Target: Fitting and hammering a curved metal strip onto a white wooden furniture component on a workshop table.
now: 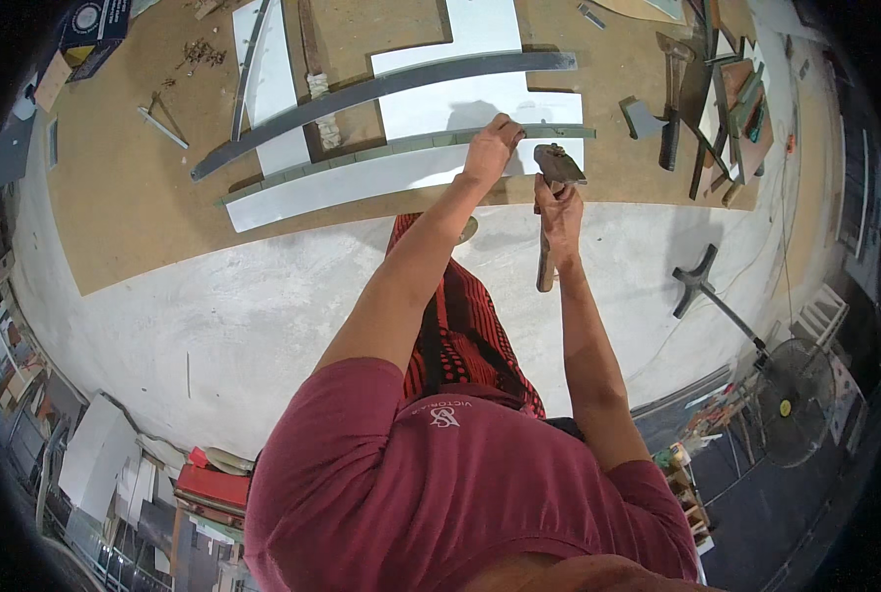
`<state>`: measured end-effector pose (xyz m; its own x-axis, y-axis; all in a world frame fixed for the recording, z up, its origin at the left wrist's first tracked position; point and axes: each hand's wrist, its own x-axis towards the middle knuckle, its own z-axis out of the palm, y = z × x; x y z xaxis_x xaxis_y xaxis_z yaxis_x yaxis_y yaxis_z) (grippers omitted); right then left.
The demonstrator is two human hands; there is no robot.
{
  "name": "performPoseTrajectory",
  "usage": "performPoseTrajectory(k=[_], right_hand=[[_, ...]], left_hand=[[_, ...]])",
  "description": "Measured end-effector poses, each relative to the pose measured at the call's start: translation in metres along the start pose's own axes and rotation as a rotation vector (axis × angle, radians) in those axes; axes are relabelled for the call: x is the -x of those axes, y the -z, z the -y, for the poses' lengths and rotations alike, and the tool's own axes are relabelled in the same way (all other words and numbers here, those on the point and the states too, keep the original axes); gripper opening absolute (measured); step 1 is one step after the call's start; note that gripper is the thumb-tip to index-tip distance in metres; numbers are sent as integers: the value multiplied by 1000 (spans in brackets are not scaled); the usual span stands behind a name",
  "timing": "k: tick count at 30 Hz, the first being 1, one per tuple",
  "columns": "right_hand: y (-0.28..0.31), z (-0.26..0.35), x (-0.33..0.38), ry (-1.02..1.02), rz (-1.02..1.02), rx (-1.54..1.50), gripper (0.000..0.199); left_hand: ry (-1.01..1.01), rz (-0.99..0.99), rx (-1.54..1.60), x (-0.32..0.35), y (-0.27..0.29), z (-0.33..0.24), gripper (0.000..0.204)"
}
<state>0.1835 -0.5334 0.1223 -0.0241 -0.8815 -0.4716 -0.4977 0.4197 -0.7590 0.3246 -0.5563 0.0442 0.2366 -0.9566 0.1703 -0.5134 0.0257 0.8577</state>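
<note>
My right hand (pixel 560 212) is closed around the handle of a wooden-handled striking tool (pixel 561 166). Its broad dark metal head points up, with the handle hanging below my fist; whether it is a hammer or a hatchet I cannot tell. My left hand (pixel 495 150) is pinched at a narrow green-grey strip (pixel 381 150), to the left of the tool head. Anything between its fingertips is too small to make out. The strip lies along a long white board (pixel 352 183). Beyond it, a dark grey bar (pixel 401 91) crosses the white cut-out panel (pixel 431 111).
The brown sheet (pixel 125 232) lies under the work on a pale floor. At the right are another hammer (pixel 670 128) with a black grip, a small grey plate (pixel 644 119) and a pile of offcuts (pixel 736 109). A fan (pixel 791 400) lies lower right; a red box (pixel 209 488), lower left.
</note>
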Motion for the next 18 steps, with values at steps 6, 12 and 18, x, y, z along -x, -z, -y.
performPoseTrajectory(k=[6, 12, 18], right_hand=[[-5, 1, 1, 9, 23, -25, 31], [-6, -2, -8, -3, 18, 22, 35], [-5, 7, -9, 4, 27, 3, 37]], left_hand=[[-94, 42, -41, 2, 5, 4, 8], [-124, 9, -33, 4, 3, 7, 7], [-81, -15, -32, 3, 4, 2, 8]])
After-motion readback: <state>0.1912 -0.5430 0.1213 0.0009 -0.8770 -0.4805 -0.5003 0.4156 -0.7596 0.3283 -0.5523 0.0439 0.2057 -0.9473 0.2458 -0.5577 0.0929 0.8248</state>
